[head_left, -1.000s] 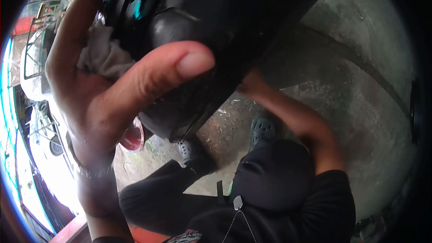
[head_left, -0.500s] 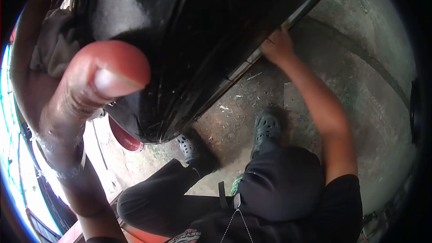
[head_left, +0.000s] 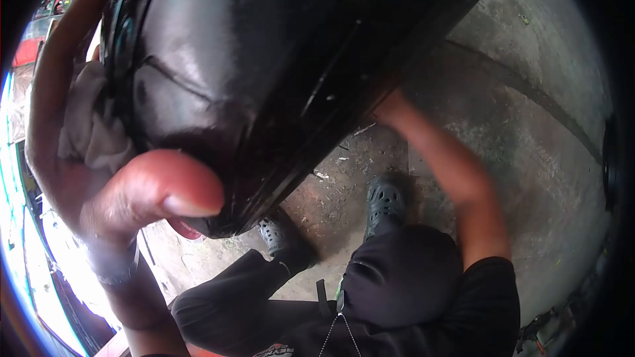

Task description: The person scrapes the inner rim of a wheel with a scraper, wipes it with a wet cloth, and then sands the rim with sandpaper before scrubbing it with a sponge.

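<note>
A large, glossy black moulded piece (head_left: 198,20) with ridged edges fills the upper middle of the view, tilted and close to the camera. My left hand (head_left: 112,198) is wrapped round its left end, with the thumb across the near corner and the fingers on the far side. Bunched between that palm and the piece is a crumpled grey cloth (head_left: 96,122). My right hand (head_left: 393,109) reaches under the piece's lower right edge. Its fingers are hidden behind the black surface, and only the wrist side shows.
Below lies a stained concrete floor (head_left: 337,182) with small scraps on it. My feet in grey clogs (head_left: 385,201) rest there, knees bent. Part of a red rounded thing (head_left: 185,228) shows beneath the piece's near corner. Bright clutter stands at the far left.
The black piece has shifted and turned a little, its near end lower in view. My left hand has moved down with it; my right hand has slid leftward and its fingers went out of sight.
</note>
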Available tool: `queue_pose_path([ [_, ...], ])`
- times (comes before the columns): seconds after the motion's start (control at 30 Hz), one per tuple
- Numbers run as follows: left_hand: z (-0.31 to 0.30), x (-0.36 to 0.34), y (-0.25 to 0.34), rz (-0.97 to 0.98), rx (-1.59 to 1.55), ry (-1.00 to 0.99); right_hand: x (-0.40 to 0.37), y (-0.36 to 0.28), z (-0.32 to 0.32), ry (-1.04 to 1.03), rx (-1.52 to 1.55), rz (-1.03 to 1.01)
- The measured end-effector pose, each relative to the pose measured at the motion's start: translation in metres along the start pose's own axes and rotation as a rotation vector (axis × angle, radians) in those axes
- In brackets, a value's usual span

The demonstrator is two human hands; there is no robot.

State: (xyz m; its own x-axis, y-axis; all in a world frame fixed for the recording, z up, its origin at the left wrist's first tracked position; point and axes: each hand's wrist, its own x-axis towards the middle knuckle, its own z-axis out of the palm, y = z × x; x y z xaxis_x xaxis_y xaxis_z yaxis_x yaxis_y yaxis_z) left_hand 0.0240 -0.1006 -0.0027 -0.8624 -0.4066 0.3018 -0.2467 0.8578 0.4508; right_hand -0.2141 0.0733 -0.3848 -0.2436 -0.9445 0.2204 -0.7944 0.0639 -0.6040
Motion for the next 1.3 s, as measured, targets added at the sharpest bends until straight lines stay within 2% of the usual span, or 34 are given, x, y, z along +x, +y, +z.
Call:
queue_pose_path([
  [0.1, 0.0, 0.002, 0.003, 0.005, 0.006, -0.005, 0.01, 0.065, 0.02, 0.043, -0.019, -0.002],
  [0.13, 0.001, 0.003, 0.005, 0.011, 0.001, -0.003, 0.005, 0.054, 0.055, 0.124, -0.071, 0.058],
  [0.23, 0.006, 0.005, 0.005, 0.018, -0.016, -0.002, 0.007, -0.018, 0.02, 0.189, -0.176, -0.197],
  [0.3, 0.007, 0.003, 0.003, 0.013, -0.016, -0.007, 0.0, -0.001, 0.007, 0.016, -0.197, -0.373],
  [0.47, 0.003, 0.009, 0.004, 0.026, -0.01, -0.009, -0.007, -0.051, 0.026, 0.241, -0.287, -0.079],
  [0.53, 0.005, 0.009, 0.004, 0.027, -0.013, -0.008, 0.003, -0.034, 0.012, 0.182, -0.21, 0.035],
  [0.6, 0.005, 0.007, 0.003, 0.023, -0.01, -0.012, 0.008, 0.016, -0.003, -0.063, 0.049, 0.169],
  [0.67, 0.005, 0.009, 0.003, 0.027, -0.009, -0.014, 0.006, 0.015, 0.002, -0.077, 0.076, 0.195],
  [0.73, 0.005, 0.012, 0.005, 0.04, -0.005, -0.014, 0.005, -0.017, 0.022, 0.152, -0.155, 0.103],
  [0.83, 0.005, 0.015, 0.003, 0.061, -0.011, -0.013, -0.003, -0.043, 0.04, 0.061, -0.168, 0.0],
  [0.87, 0.006, 0.014, 0.002, 0.06, -0.017, -0.018, -0.001, -0.038, 0.011, -0.061, -0.098, 0.05],
  [0.97, 0.014, 0.013, 0.006, 0.074, -0.033, -0.02, 0.006, 0.018, -0.001, 0.013, 0.008, 0.11],
  [1.0, 0.015, 0.013, 0.008, 0.082, -0.041, -0.018, 0.007, 0.012, 0.007, 0.046, 0.105, 0.238],
  [1.07, 0.018, 0.016, 0.013, 0.095, -0.058, -0.018, 0.001, -0.01, 0.017, 0.143, 0.177, 0.323],
  [1.13, 0.021, 0.016, 0.014, 0.105, -0.066, -0.011, -0.013, -0.056, 0.031, 0.28, 0.13, 0.211],
  [1.2, 0.025, 0.018, 0.015, 0.114, -0.069, -0.012, -0.013, -0.039, 0.025, 0.294, -0.04, 0.117],
  [1.23, 0.028, 0.017, 0.017, 0.122, -0.073, -0.015, -0.002, 0.01, 0.003, 0.252, -0.194, 0.075],
  [1.3, 0.039, 0.02, 0.027, 0.139, -0.076, -0.019, 0.001, 0.02, 0.009, 0.117, -0.196, 0.149],
])
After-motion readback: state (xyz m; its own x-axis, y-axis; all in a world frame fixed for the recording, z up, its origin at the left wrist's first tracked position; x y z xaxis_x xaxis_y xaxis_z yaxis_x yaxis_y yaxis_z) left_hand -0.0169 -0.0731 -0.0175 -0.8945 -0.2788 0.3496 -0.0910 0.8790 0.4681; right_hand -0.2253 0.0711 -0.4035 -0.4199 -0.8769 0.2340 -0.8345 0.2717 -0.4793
